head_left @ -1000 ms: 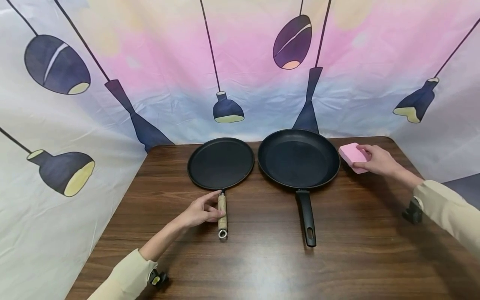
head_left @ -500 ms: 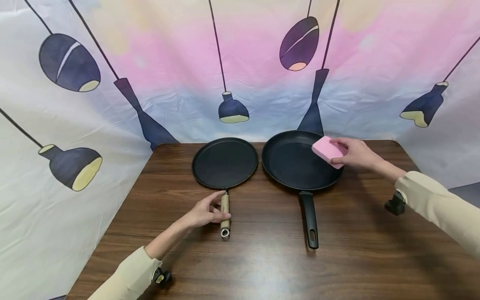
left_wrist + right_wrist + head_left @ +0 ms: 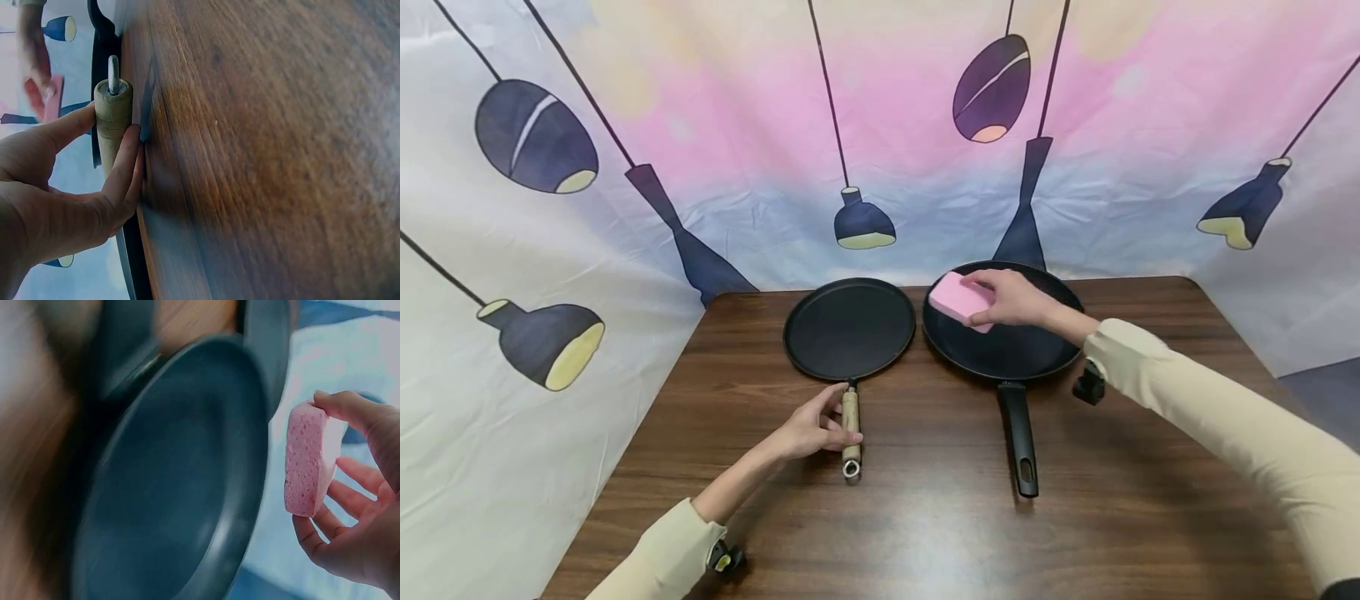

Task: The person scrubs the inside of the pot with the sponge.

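My left hand (image 3: pixel 811 425) grips the wooden handle (image 3: pixel 850 421) of a flat round black griddle pan (image 3: pixel 850 329) lying on the table. In the left wrist view, thumb and fingers pinch that handle (image 3: pixel 112 119) from both sides, near its metal ring. A pink sponge (image 3: pixel 958 298) is pinched between the thumb and fingers of my right hand (image 3: pixel 1011 298). Both hang above the left side of a larger, deeper black frying pan (image 3: pixel 1022 354). The right wrist view shows the sponge (image 3: pixel 306 459) apart from the frying pan's surface (image 3: pixel 169 462).
The frying pan's black handle (image 3: pixel 1018 442) points toward the near side of the brown wooden table (image 3: pixel 925 517). Behind the table hangs a cloth backdrop (image 3: pixel 737 142) printed with lamps. The two pans lie side by side close to the table's back edge.
My right hand has carried the sponge leftward, from the table's right side to above the frying pan. My left hand stays on the griddle pan's handle.
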Demonstrator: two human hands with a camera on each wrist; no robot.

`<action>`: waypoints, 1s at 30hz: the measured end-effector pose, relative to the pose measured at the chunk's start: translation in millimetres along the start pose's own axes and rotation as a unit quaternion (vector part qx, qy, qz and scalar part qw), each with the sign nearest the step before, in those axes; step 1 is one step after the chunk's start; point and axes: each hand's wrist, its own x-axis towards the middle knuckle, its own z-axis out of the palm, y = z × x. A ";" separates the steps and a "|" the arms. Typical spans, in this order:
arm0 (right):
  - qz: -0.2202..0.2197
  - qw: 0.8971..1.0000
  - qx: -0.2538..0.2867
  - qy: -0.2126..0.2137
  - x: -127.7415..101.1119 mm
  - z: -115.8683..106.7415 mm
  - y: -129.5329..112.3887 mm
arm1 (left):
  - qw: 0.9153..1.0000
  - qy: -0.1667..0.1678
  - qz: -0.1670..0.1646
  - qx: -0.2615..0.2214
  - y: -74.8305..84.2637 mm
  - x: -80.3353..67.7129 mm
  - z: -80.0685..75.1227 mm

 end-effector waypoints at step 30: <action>0.094 0.972 -0.179 -0.119 129.5 133.9 -71.7 | 0.999 0.008 -0.025 -0.031 1.0 1.9 4.9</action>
